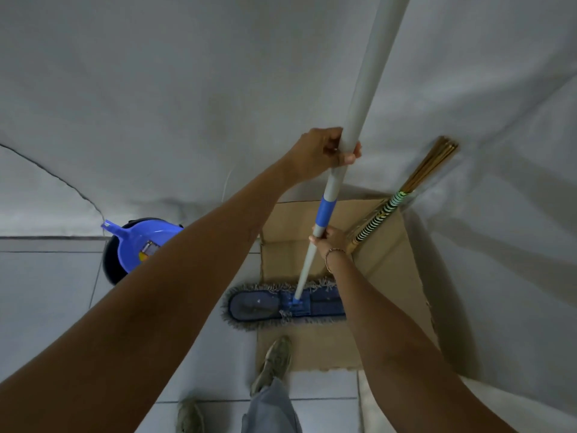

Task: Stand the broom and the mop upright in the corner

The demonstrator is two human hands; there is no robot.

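Note:
The mop stands nearly upright in front of me. Its white handle has a blue band, and its flat blue head with grey fringe rests on the cardboard and tile. My left hand grips the handle high up. My right hand grips it lower, just under the blue band. The broom, with a black-and-cream patterned handle and bundled golden sticks, leans in the corner where the two white walls meet, just right of my right hand.
A flattened cardboard sheet covers the floor in the corner. A blue dustpan sits in a dark bucket against the left wall. My shoes stand on the cardboard's near edge and the pale floor tiles.

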